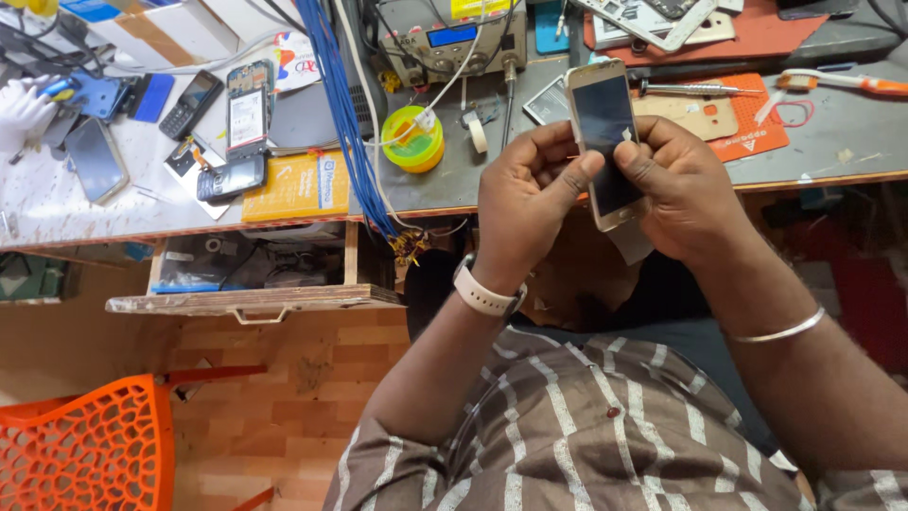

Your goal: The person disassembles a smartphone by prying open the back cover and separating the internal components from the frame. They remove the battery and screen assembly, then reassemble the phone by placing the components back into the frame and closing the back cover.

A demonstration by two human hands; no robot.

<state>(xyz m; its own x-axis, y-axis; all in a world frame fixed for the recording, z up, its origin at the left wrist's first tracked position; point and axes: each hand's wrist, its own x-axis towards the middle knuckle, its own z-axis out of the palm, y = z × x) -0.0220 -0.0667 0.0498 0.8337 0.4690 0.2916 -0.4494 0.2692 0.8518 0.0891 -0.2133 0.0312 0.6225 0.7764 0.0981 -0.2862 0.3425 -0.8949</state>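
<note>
A gold-framed smartphone (pixel 603 123) with a dark screen is held upright in front of me, above the front edge of the workbench (pixel 445 185). My left hand (pixel 525 203) grips its left side, thumb laid across the glass. My right hand (pixel 681 189) clasps the right side, thumb pressing near the screen's middle. A pale watch sits on my left wrist and a thin silver bangle on my right.
Several phones (pixel 232 132) and parts lie at the left of the bench beside a yellow box (pixel 298 185). A blue cable bundle (pixel 345 123), a yellow-green tub (pixel 413 140), an orange mat (pixel 747 123), a screwdriver (pixel 695 89). An open drawer (pixel 255 284) hangs below. Orange chair (pixel 90 445) at lower left.
</note>
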